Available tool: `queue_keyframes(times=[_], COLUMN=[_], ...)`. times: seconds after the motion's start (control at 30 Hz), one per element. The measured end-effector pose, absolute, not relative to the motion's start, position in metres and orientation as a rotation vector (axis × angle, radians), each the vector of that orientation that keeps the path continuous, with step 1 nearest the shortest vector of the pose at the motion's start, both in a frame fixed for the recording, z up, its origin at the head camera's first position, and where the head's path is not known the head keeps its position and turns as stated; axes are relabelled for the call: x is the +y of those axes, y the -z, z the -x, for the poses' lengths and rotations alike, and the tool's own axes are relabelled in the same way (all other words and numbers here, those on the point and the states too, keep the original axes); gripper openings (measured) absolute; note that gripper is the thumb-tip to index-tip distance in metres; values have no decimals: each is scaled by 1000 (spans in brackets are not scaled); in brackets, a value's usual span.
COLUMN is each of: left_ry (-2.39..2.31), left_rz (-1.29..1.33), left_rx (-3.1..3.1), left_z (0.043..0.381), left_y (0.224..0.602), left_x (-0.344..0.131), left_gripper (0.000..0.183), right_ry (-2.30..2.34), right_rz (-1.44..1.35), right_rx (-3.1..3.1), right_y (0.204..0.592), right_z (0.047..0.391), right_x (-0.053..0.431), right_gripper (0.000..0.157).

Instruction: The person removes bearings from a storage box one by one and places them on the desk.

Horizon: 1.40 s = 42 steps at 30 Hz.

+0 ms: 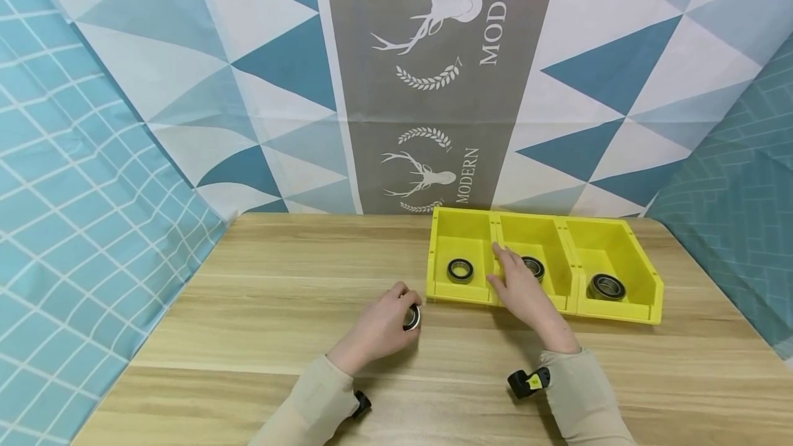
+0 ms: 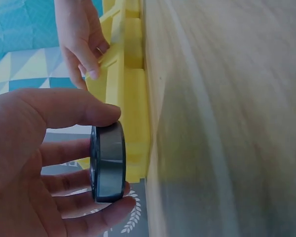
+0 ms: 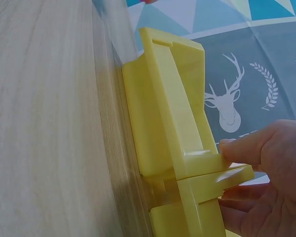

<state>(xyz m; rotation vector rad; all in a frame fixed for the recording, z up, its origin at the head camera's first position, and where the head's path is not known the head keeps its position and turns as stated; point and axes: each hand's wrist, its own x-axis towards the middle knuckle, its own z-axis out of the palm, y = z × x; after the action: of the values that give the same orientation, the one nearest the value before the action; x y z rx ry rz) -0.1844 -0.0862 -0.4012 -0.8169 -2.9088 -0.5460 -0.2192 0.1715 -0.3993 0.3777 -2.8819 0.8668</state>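
Note:
My left hand (image 1: 383, 325) pinches a ball bearing (image 1: 411, 318) just above the table, in front of the left bin. In the left wrist view, the bearing (image 2: 109, 163) stands on edge between thumb and fingers, its dark steel outer ring facing the camera. My right hand (image 1: 525, 289) reaches over the divider of the yellow storage bins (image 1: 483, 298). The right wrist view has the thumb (image 3: 237, 148) on one side of the divider and the fingers on the other. A bearing (image 1: 534, 267) in the middle bin is partly hidden behind that hand.
Another bearing (image 1: 460, 270) lies in the left bin, and the right bin holds a thicker-looking one (image 1: 606, 287). The joined bins stand near the back of the wooden table (image 1: 297, 267). Patterned cloth (image 1: 427, 102) hangs behind it.

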Motion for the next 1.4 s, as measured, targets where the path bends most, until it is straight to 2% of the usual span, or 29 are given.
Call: queue_keyframes(times=[0.43,0.97,1.4], left_ry=[392,308,268], left_rz=[971,960,994], left_rx=[-2991,-3027,-3028], left_z=[185,182,182], left_y=[407,409,410], left_x=[-90,-89,-89], left_gripper=[25,32,28], right_ry=[-864,-867,-874], right_rz=[-386,-392,-387], right_rx=[-2877,-2874,-2874], right_y=[399,400,400], right_z=[219,219,219], right_x=[171,171,171], right_gripper=[60,60,60])
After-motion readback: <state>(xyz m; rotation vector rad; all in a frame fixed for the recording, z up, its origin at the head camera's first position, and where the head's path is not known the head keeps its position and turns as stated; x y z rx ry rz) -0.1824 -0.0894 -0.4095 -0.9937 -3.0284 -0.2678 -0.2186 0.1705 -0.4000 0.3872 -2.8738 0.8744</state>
